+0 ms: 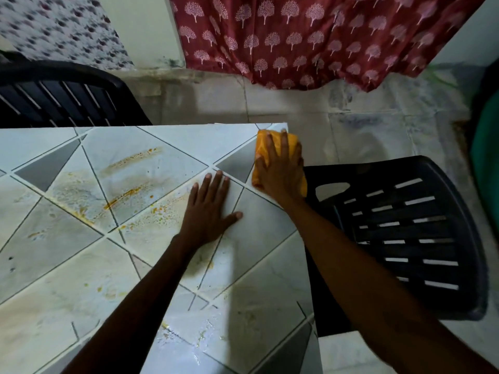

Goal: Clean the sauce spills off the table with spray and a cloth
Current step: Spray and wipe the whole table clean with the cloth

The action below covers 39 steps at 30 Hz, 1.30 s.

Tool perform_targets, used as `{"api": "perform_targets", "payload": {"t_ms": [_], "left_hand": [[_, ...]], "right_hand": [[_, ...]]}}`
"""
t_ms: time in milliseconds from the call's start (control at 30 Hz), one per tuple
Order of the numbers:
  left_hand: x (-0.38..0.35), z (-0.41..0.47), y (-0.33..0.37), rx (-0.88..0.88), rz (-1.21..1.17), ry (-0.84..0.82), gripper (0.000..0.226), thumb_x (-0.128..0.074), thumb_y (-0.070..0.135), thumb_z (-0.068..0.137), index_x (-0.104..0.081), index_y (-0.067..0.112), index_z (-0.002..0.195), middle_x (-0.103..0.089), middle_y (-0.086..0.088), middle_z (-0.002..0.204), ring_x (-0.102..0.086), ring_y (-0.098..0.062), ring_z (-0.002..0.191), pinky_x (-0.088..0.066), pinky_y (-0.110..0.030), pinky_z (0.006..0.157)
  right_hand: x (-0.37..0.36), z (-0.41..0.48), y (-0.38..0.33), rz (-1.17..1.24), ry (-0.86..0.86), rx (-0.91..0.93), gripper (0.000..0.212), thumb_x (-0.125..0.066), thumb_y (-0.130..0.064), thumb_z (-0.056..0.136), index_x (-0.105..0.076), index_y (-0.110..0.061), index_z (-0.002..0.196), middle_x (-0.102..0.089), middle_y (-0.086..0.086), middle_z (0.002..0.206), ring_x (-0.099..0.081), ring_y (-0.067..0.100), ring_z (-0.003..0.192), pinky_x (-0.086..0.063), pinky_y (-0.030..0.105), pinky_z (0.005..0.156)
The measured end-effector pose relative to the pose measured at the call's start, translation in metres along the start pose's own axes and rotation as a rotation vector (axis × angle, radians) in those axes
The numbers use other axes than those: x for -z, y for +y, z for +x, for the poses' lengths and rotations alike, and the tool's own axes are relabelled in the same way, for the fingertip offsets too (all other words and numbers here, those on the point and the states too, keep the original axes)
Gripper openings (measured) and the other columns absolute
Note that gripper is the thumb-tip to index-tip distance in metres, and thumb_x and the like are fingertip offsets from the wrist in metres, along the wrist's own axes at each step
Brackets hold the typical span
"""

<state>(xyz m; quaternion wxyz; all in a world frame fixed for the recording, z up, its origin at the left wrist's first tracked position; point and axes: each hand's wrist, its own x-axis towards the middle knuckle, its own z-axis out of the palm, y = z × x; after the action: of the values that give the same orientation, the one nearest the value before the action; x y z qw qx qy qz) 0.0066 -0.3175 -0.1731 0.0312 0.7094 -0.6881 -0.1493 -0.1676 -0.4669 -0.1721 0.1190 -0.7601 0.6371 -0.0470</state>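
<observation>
The table (67, 279) has a pale top with a grey diamond pattern. Orange sauce smears (127, 194) streak its middle, with fainter wet stains toward the near edge. My right hand (280, 168) presses flat with spread fingers on a folded orange cloth (261, 147) at the table's far right corner. My left hand (209, 209) rests palm down on the tabletop beside it, fingers straight, holding nothing. No spray bottle is in view.
A black slatted plastic chair (405, 233) stands right of the table under my right forearm. Another black chair (62, 98) sits behind the far left edge. A red patterned curtain (310, 39) hangs at the back. A green object (486, 157) is at the right edge.
</observation>
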Motion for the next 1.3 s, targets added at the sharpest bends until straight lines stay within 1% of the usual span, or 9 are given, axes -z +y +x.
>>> {"api": "perform_targets", "payload": {"t_ms": [167, 333, 500, 700, 800, 900, 1067, 1167, 1300], "left_hand": [[0.005, 0.001, 0.000, -0.011, 0.038, -0.025, 0.096, -0.024, 0.079, 0.084, -0.012, 0.020, 0.158, -0.005, -0.004, 0.165, -0.007, -0.027, 0.152, -0.012, -0.050, 0.120], [0.005, 0.002, 0.004, 0.009, 0.036, -0.037, 0.097, -0.023, 0.080, 0.082, -0.010, 0.021, 0.158, -0.004, -0.002, 0.166, -0.006, -0.026, 0.152, -0.012, -0.050, 0.120], [0.006, 0.001, 0.008, 0.014, 0.018, -0.042, 0.099, -0.020, 0.082, 0.080, -0.010, 0.022, 0.158, -0.004, -0.003, 0.166, -0.005, -0.027, 0.152, -0.011, -0.050, 0.120], [0.004, 0.004, -0.001, 0.024, 0.063, -0.052, 0.098, -0.020, 0.084, 0.080, -0.003, 0.027, 0.157, 0.002, 0.001, 0.166, -0.001, -0.024, 0.152, -0.009, -0.047, 0.120], [0.005, 0.006, 0.002, 0.024, 0.096, -0.079, 0.101, -0.016, 0.087, 0.077, -0.003, 0.027, 0.157, 0.001, 0.001, 0.166, -0.003, -0.025, 0.152, -0.011, -0.048, 0.120], [0.012, 0.008, 0.010, 0.044, 0.101, -0.134, 0.106, -0.012, 0.088, 0.073, 0.000, 0.026, 0.157, 0.005, 0.000, 0.165, 0.001, -0.025, 0.152, -0.009, -0.047, 0.120], [0.020, 0.007, 0.010, 0.058, 0.092, -0.182, 0.107, -0.011, 0.088, 0.072, 0.005, 0.026, 0.157, 0.010, 0.000, 0.165, 0.005, -0.026, 0.152, -0.007, -0.048, 0.120], [0.017, 0.004, 0.014, 0.053, 0.078, -0.143, 0.105, -0.011, 0.087, 0.074, 0.002, 0.025, 0.157, 0.007, -0.001, 0.165, 0.003, -0.026, 0.152, -0.009, -0.050, 0.120], [0.012, 0.003, 0.015, 0.039, 0.062, -0.129, 0.100, -0.012, 0.085, 0.077, 0.004, 0.026, 0.157, 0.009, -0.001, 0.165, 0.005, -0.026, 0.152, -0.006, -0.050, 0.120]], "right_hand": [[-0.009, -0.128, 0.026, -0.010, -0.014, 0.125, 0.064, -0.015, -0.052, 0.105, -0.007, -0.026, 0.163, -0.004, 0.011, 0.171, -0.003, 0.044, 0.155, -0.012, 0.060, 0.124], [-0.037, -0.303, 0.088, 0.057, -0.137, 0.197, 0.070, -0.044, -0.048, 0.100, -0.023, -0.020, 0.161, -0.018, 0.017, 0.168, -0.018, 0.052, 0.151, -0.018, 0.071, 0.118], [0.006, -0.195, 0.064, 0.058, -0.011, 0.352, 0.064, -0.042, -0.039, 0.103, -0.029, -0.009, 0.158, -0.018, 0.022, 0.167, -0.010, 0.039, 0.156, -0.014, 0.063, 0.123], [0.006, -0.014, 0.021, 0.007, -0.061, 0.150, 0.070, -0.027, -0.052, 0.098, -0.020, -0.023, 0.161, -0.012, 0.015, 0.169, -0.017, 0.043, 0.153, -0.023, 0.063, 0.119], [0.005, -0.055, 0.032, -0.002, -0.024, 0.223, 0.068, -0.028, -0.049, 0.100, -0.022, -0.021, 0.161, -0.010, 0.015, 0.170, -0.013, 0.044, 0.153, -0.017, 0.061, 0.122], [0.007, -0.159, 0.060, 0.077, -0.005, 0.311, 0.065, -0.032, -0.046, 0.104, -0.018, -0.023, 0.162, -0.006, 0.014, 0.170, -0.001, 0.046, 0.155, -0.015, 0.060, 0.122], [0.014, -0.288, 0.095, 0.069, -0.146, 0.325, 0.071, -0.043, -0.053, 0.100, -0.014, -0.034, 0.162, -0.002, 0.004, 0.172, 0.002, 0.042, 0.156, -0.020, 0.060, 0.122], [0.017, -0.245, 0.098, 0.025, -0.113, 0.350, 0.069, -0.040, -0.055, 0.101, -0.017, -0.034, 0.162, -0.008, 0.007, 0.171, -0.004, 0.044, 0.155, -0.017, 0.061, 0.122], [0.013, -0.103, 0.051, -0.029, -0.013, 0.257, 0.066, -0.031, -0.055, 0.100, -0.024, -0.029, 0.161, -0.014, 0.012, 0.170, -0.007, 0.049, 0.153, -0.014, 0.061, 0.122]]}}
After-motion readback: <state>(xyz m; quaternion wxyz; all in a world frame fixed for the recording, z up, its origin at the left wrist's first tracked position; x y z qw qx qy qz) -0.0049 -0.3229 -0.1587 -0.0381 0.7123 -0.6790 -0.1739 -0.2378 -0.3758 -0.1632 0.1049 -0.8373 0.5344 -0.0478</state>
